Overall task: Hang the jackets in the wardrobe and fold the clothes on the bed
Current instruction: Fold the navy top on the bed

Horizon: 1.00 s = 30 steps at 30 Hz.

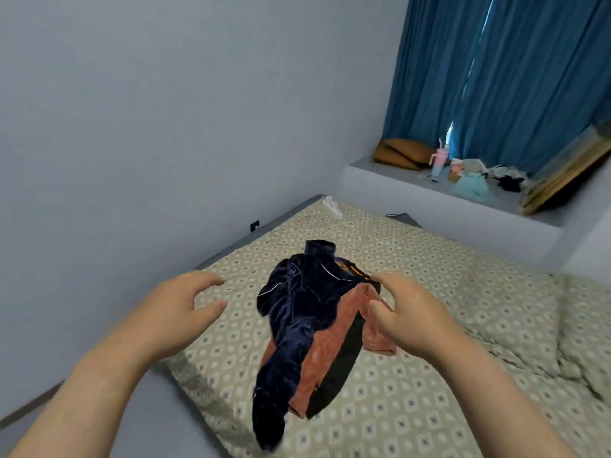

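Your left hand (178, 309) hangs over the bed (429, 408), just left of the clothes (330, 325). Its grip is wide, with the fingers bent a little, and it holds nothing.

The clothes lie in one heap in the middle of the bed, between your two hands. A navy top (294, 325) lies on the heap and runs down toward you. Under it is a pink piece (327, 352), and a black piece (344, 361) pokes out beside that.

Your right hand (410, 312) is over the right edge of the pink piece. Its grip is wide too, with the fingers and thumb curved apart. I cannot tell if the thumb touches the cloth, but the hand seems to hold nothing.

I think the step is to take one piece off the heap. Take the navy top first, since it is on top. Pinch it near its far end with both hands, one on each side. Lift it straight up so the pink piece does not come along. If the pink piece sticks, press it down with one hand.

The navy cloth looks soft and shiny, so pinch it firmly. If it is a jacket, it is for hanging. If not, lay it flat on a bare part of the bed and fold it.
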### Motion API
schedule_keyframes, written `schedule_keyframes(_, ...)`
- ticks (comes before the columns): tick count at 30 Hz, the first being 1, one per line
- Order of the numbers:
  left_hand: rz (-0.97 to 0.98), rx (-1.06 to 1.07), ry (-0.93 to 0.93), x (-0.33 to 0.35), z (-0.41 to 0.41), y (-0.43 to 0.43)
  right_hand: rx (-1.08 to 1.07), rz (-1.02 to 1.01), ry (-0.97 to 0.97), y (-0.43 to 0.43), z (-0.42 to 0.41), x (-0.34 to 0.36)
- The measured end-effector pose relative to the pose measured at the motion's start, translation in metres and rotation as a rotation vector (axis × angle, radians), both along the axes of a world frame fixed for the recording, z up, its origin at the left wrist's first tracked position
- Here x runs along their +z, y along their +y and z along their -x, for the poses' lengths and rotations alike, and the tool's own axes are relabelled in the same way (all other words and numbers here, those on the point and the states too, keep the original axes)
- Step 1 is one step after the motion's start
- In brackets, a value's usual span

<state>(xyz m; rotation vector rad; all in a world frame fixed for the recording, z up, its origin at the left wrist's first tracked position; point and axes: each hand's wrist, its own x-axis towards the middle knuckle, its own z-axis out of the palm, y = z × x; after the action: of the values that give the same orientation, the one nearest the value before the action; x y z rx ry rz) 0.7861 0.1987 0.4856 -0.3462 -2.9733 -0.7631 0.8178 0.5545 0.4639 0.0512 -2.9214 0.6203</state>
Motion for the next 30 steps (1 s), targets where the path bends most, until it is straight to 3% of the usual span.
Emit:
schedule_keyframes(10, -0.125, -0.074, -0.329, -0.134, 0.215, 0.008, -0.158, 0.134, -0.305, -0.009, 0.146, -0.117)
schedule_keyframes(18, -0.077, -0.171, -0.634, -0.265, 0.345, 0.033, -0.236, 0.187, -0.589, -0.019, 0.246, -0.24)
schedule_keyframes(21, -0.051, -0.19, -0.739, -0.328, 0.365, 0.044, -0.28, 0.356, -0.677, -0.023, 0.278, -0.302)
schedule_keyframes(25, 0.124, -0.308, -0.975, -0.424, 0.372, 0.054, -0.404, 0.568, -0.836, -0.039, 0.32, -0.398)
schedule_keyframes(28, 0.01, -0.221, -1.08, -0.477, 0.377, 0.056, -0.468, 0.662, -0.899, -0.05, 0.349, -0.458)
schedule_keyframes(30, -0.104, -0.135, -1.058, -0.501, 0.38, 0.059, -0.608, 0.865, -0.954, -0.061, 0.365, -0.487)
